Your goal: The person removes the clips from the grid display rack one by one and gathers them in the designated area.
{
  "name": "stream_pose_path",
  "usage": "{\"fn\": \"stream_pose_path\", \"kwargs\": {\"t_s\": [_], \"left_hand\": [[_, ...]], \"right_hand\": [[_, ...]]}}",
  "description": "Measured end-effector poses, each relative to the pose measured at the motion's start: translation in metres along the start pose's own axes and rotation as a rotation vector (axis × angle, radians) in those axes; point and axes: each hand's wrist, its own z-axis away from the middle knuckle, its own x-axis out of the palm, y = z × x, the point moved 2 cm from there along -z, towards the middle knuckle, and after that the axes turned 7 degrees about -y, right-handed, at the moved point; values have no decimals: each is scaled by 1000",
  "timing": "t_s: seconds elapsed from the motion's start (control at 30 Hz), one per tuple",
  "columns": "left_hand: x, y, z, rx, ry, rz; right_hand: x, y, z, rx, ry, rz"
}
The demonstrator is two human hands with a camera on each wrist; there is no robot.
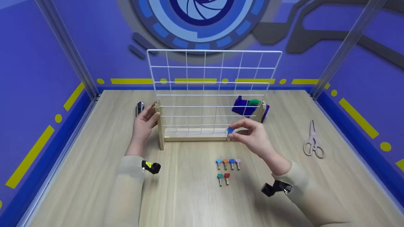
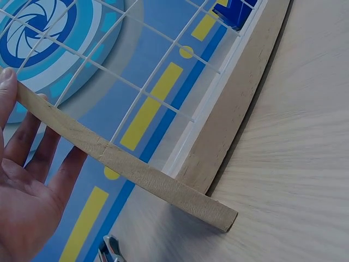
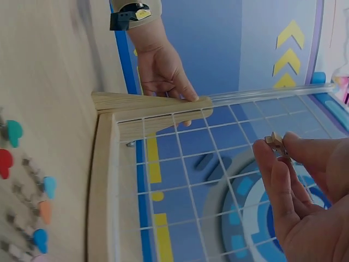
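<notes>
A white wire grid [image 1: 205, 82] stands upright in a wooden stand [image 1: 195, 138]. My left hand [image 1: 144, 124] grips the stand's left wooden post [image 2: 125, 164], thumb on one side and fingers on the other. In front of the grid's lower right part, my right hand [image 1: 252, 135] pinches a small wooden clothespin [image 3: 275, 141] with a blue heart between thumb and fingertips. Several more heart clothespins lie on the table in two rows, among them an orange one [image 1: 225, 161] and a red one [image 1: 227, 176].
Behind the stand's right post sits a blue tape dispenser [image 1: 244, 106] with a green roll. Scissors [image 1: 313, 143] lie at the right of the table. A dark stapler-like object [image 1: 139, 108] is beside the left post. Blue panels [image 1: 126, 69] wall the table in.
</notes>
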Motion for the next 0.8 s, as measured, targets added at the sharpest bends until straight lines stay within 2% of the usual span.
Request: {"fn": "stream_pose_path", "kwargs": {"t_s": [0.27,0.43,0.63,0.8], "left_hand": [[-1,1,2,-6,-16,-38],[0,1,2,-3,-9,-52],[0,1,2,-7,-10,-44],[0,0,1,-4,-8,-34]], "right_hand": [[-5,33,25,91,-10,6],[-5,53,41,202,8,31],[0,71,58,331,-9,1],[6,85,68,362,-45,36]]}}
